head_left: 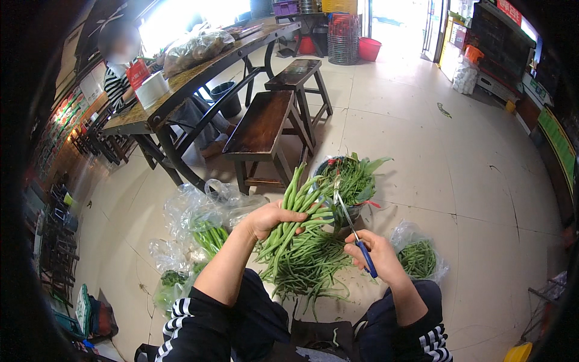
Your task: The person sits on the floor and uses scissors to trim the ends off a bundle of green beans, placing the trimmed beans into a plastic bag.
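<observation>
My left hand [268,219] is closed round a bunch of long green beans [291,202], whose tips point up and away from me. In my right hand [383,258] is a pair of scissors with blue handles [368,260]. Its blades look slightly parted and stand up to the right of the bunch, near the bucket's front. Below the bunch, more loose green beans lie in a pile [307,262] between my knees. Trimmed greens and bean ends [353,175] fill the bucket [354,212] just beyond my hands.
Right of my right hand sits a clear bag of green beans [417,258]. Plastic bags [199,208] with leafy greens lie on the left. Two wooden benches [260,123] and a table [199,72] stand ahead, where a person in a striped top [116,84] sits.
</observation>
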The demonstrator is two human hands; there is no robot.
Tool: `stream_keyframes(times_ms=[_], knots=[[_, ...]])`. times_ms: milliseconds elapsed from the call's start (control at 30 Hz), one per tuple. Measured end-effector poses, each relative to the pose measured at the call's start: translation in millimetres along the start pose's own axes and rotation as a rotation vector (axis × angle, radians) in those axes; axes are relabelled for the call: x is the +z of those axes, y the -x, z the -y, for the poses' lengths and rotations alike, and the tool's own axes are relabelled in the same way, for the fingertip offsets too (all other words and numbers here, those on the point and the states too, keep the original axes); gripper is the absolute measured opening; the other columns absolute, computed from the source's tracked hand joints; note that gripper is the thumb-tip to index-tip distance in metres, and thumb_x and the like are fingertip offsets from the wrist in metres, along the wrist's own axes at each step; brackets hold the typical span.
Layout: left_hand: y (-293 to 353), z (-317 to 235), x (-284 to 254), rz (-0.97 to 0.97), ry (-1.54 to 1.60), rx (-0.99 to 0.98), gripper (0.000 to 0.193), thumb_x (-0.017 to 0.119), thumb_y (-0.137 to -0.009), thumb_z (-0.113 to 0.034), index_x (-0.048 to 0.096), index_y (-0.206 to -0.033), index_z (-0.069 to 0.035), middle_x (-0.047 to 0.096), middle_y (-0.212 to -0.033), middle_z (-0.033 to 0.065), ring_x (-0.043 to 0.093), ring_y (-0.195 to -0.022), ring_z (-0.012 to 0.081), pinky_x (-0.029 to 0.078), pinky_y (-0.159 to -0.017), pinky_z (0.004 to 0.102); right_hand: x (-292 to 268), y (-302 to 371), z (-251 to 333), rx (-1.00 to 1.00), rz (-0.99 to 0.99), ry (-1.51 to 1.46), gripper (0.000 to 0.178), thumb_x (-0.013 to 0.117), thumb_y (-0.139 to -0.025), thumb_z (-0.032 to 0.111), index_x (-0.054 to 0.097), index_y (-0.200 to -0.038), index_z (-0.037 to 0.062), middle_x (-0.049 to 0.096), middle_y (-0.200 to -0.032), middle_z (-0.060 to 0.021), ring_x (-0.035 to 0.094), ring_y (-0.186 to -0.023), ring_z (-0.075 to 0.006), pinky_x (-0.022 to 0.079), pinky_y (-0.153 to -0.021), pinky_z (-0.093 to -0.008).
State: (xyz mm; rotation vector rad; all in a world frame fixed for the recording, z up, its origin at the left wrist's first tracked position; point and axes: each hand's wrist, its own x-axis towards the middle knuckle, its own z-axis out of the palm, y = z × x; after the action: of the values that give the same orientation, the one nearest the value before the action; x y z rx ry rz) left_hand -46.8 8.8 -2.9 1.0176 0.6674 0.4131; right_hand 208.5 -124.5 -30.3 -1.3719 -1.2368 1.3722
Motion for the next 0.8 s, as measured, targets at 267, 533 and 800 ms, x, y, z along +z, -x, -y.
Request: stream_keyframes(times_ms=[267,533,800], knots=[[4,2,-1,0.004,-0.080,-0.043,0.033,0.069,-0.088,-0.011,0.062,-0.118,-0.002,0.064,-0.093,0.0018,0.058,-0.072,0.0108,0.047,-0.067,0.0244,2,2,17,0.103,0.042,0.022,0.025,0.068,-0.091,0.021,0.061,-0.105,0.0019,0.057,-0.074,0.0003,0.053,-0.060,-0.0062,0.044,-0.053,-0.0217],[0,0,0,-0.083,-0.259,-0.042,0.019,0.070,-0.088,-0.009,0.066,-0.105,-0.002,0.064,-0.087,-0.0003,0.059,-0.072,0.0085,0.048,-0.064,0.0243,2,2,8,0.026,0.055,0.031,0.028,0.069,-0.090,0.023,0.061,-0.108,0.0016,0.057,-0.075,0.0004,0.053,-0.062,-0.0065,0.043,-0.054,-0.0210],[2,0,2,-0.066,-0.371,-0.060,0.015,0.071,-0.087,-0.009,0.067,-0.100,-0.003,0.064,-0.084,-0.0014,0.060,-0.072,0.0080,0.048,-0.062,0.0238,2,4,16,0.066,0.078,0.039,0.027,0.068,-0.091,0.025,0.061,-0.103,0.0013,0.057,-0.069,0.0003,0.053,-0.058,-0.0059,0.042,-0.052,-0.0212]])
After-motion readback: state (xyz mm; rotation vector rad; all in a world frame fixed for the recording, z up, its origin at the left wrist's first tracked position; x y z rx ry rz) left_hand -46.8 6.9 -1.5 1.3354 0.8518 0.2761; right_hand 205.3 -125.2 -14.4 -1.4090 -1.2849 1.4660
